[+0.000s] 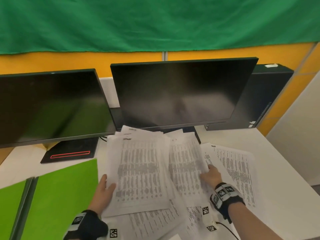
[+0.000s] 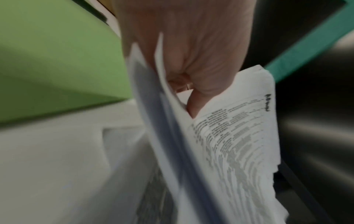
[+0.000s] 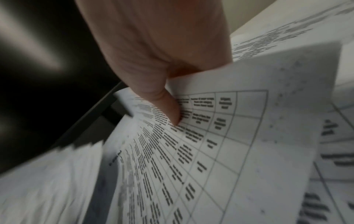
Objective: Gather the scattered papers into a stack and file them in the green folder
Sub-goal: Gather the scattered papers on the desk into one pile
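Between my left hand and my right hand, the papers fan out over the table, each hand pinching one bundle, the green folder lying left of my left hand.

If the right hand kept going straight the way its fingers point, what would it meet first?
Probably the right monitor. The right hand, gripping papers, points away up the desk toward its base; depth is unclear.

I see white papers with gray print, fanned out and lifted off the desk in a loose bunch. The green folder lies open and flat, just left of them.
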Motion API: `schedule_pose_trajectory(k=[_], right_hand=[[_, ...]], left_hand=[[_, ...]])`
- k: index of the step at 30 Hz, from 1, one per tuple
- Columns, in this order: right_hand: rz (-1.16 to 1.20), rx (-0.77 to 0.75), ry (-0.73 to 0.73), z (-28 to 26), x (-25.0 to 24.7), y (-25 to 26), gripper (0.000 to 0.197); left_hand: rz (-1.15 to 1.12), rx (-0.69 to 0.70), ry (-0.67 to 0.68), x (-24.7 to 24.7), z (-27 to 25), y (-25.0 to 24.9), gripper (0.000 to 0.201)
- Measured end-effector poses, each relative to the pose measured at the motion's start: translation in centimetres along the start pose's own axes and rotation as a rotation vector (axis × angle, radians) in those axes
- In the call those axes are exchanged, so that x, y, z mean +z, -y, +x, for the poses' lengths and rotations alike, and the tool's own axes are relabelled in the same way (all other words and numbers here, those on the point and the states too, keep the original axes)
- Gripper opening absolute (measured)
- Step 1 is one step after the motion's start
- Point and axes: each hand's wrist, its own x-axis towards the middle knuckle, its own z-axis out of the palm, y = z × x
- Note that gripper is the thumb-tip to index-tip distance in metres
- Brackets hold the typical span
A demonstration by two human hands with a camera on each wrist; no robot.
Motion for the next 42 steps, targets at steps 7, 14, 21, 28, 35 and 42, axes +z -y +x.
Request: schedule_pose_trajectory(k=[7, 14, 21, 28, 35, 42], right_hand=[[-0.149, -0.026, 0.214, -1.5, -7.1, -1.0, 0.041], [-0.356, -0.113, 0.181, -2.8, -1.7, -1.8, 0.057], [-0.336, -0.071, 0.155, -2.1, -2.1, -2.7, 0.053], [-0.442, 0.06, -0.072, 0.6, -7.3, -3.5, 0.047], [-0.161, -0.034, -0.059, -1.6, -5.7, -2.5, 0.052], [-0.188, -0.316, -0.218, -5.1, -11.2, 0.5, 0.016]], left_hand=[[-0.251, -0.128, 0.017, -5.1, -0.5, 2.0, 0.051], [-0.295, -0.163, 0.05, -4.2, -0.9, 2.0, 0.055], [-0.262, -0.154, 0.061, -2.4, -1.5, 1.7, 0.054], [-0.169, -0.141, 0.084, -1.0, -1.1, 2.1, 0.069], [-0.123, -0.134, 0.121, 0.9, -1.1, 1.7, 0.068], [-0.034, -0.14, 0.109, 2.1, -0.9, 1.1, 0.065]])
